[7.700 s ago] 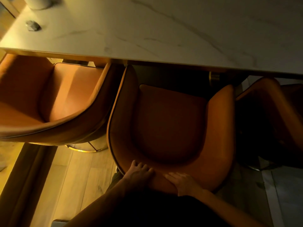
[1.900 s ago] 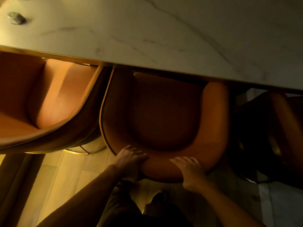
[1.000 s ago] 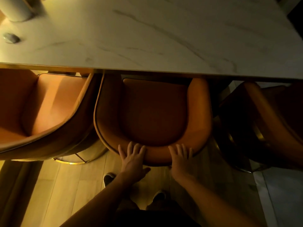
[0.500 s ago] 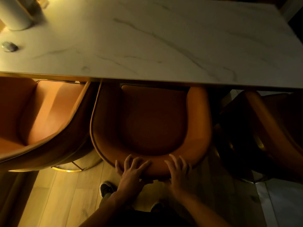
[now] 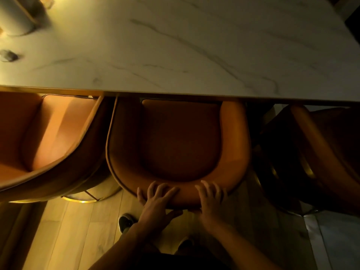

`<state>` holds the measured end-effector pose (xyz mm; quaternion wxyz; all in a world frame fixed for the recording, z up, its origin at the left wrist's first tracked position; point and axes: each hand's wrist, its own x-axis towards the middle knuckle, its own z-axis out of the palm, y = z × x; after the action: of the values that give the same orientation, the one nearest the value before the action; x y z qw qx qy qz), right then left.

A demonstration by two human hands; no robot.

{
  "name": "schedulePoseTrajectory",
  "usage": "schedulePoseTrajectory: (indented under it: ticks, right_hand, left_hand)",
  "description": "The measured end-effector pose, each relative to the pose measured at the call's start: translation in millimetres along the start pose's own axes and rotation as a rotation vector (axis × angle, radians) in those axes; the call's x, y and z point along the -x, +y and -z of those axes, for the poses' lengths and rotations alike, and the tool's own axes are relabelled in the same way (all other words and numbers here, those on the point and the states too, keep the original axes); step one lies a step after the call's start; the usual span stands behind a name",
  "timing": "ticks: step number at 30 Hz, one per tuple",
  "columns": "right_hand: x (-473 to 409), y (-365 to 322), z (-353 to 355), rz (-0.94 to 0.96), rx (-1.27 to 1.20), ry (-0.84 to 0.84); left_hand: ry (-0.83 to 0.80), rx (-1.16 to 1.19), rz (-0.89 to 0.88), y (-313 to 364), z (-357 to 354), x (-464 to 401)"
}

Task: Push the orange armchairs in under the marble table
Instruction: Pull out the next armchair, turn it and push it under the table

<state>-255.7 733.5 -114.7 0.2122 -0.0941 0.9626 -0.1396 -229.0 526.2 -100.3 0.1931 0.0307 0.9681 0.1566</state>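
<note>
The middle orange armchair stands straight in front of me, its front tucked under the near edge of the white marble table. My left hand and my right hand lie flat on the top of its curved backrest, fingers spread, thumbs down the back. A second orange armchair stands at the left, touching the middle one, angled, partly under the table. A third orange armchair sits in shadow at the right, with a dark gap between.
A pale cylindrical vessel and a small grey object sit on the table's far left. Wooden floor lies below, pale tile at the right. My shoe shows beneath my left wrist. The left chair's gold base ring shows.
The middle armchair has slid forward until its front is under the table edge. My hands went from gripping the backrest to lying flat on it with fingers spread.
</note>
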Motion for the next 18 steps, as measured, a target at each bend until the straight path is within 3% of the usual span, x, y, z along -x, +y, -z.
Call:
schedulePoseTrajectory:
  ticks: [9,18]
  right_hand:
    - [-3,2,6,0.031,0.076,-0.075]
    - [2,3,28,0.074,0.015,-0.181]
  left_hand:
    - [-0.051,0.022,0.055,5,10,-2]
    - [-0.277,-0.028,0.096,12,28,-11]
